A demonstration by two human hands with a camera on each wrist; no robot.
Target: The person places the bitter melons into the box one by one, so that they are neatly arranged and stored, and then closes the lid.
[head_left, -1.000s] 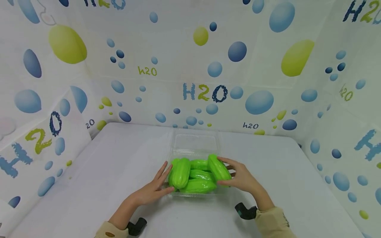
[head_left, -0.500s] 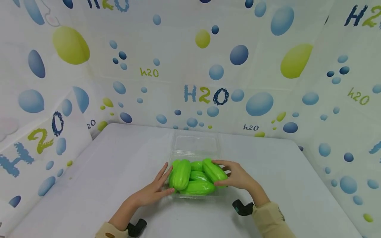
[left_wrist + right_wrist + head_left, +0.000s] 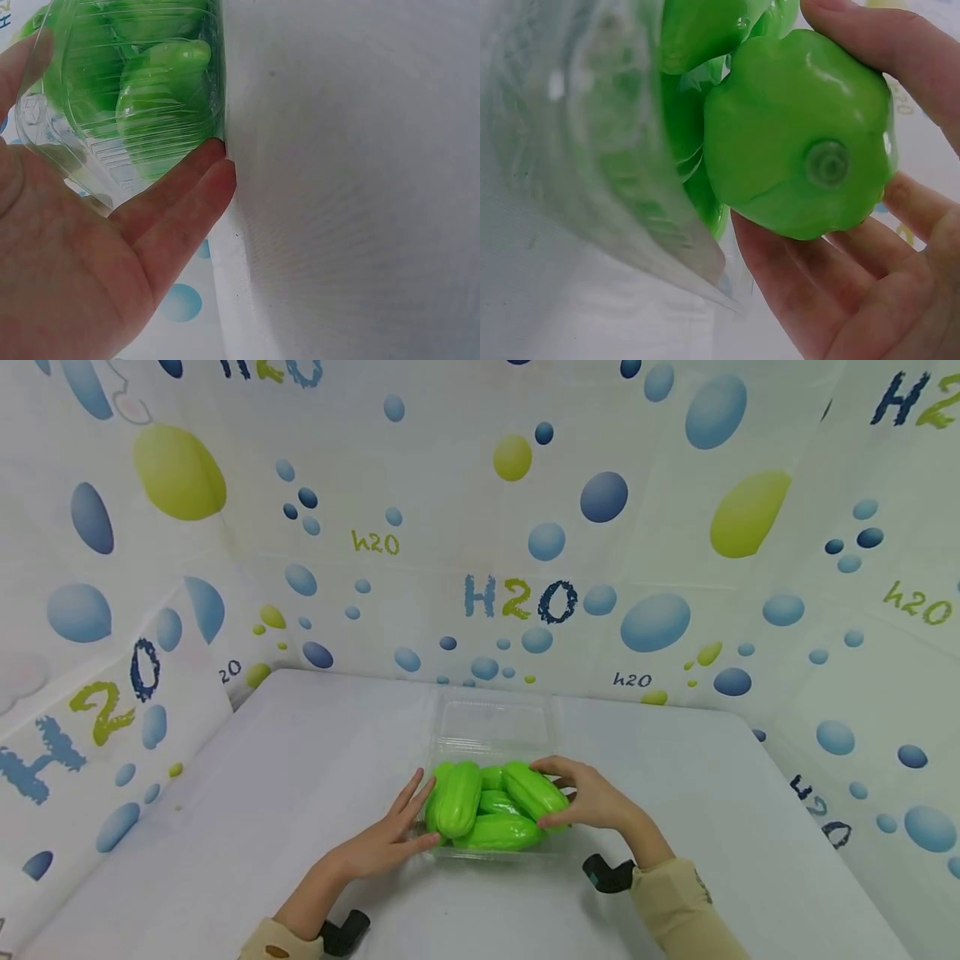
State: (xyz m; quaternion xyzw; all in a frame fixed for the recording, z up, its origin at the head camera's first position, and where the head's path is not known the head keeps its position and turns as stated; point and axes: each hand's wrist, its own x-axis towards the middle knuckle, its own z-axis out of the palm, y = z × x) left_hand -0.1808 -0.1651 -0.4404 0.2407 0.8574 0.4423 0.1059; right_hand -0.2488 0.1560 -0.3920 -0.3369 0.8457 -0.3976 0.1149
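A clear plastic clamshell container (image 3: 491, 856) sits on the white table with its lid (image 3: 495, 722) folded back. Several plump, glossy green ribbed cucumber-like vegetables (image 3: 498, 832) are heaped inside. My right hand (image 3: 594, 797) grips one ribbed vegetable (image 3: 534, 787) at the container's right side, tilted over the others. In the right wrist view, the round end of that vegetable (image 3: 780, 135) faces the camera, thumb above and fingers beneath. My left hand (image 3: 381, 843) rests with straight fingers along the container's left wall; in the left wrist view its fingertips (image 3: 217, 176) are at the container's lower edge.
A black wrist camera (image 3: 347, 933) is strapped by the left sleeve and another black camera (image 3: 607, 873) by the right. Behind the table (image 3: 315, 752) hangs a white sheet (image 3: 442, 485) printed with blue and yellow drops.
My right hand has moved left and slightly down with the vegetable, bringing it in over the heap. My left hand has stayed at the container's left side.
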